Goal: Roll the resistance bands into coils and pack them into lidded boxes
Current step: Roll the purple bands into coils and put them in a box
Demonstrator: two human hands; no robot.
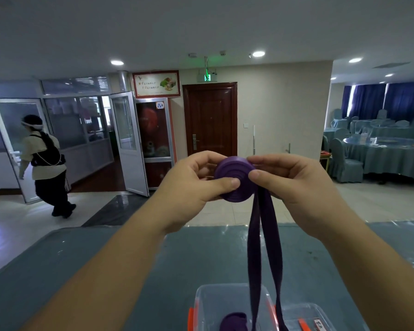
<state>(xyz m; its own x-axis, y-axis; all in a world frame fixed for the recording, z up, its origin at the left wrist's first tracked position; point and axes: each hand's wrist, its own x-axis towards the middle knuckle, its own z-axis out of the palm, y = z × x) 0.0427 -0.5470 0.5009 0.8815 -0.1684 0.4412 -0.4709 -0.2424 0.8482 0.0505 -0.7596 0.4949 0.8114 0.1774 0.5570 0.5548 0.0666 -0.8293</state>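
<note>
You've got the blue-green table [86, 271] spread out below you, and everything sits relative to it: past its far edge a person [44, 163] in a pale top and dark trousers is mid-stride by the open glass door [127, 142], with the dark wooden door [210, 118] on the wall beyond. Down at the table's near edge sits the clear plastic box [215, 299] with orange clips, a purple coil [233, 321] lying inside it, and another clear box [311, 314] just beside it. Up above the table, your left hand [189, 187] grips the purple band coil [234, 180], thumb pressed on its face and fingers curled behind. Your right hand [296, 185] pinches the coil's right edge, thumb in front, fingers over the top. Both hands are close together, clamped on that coil. The band's loose tails [256, 247] hang down in two strips toward the box.
</note>
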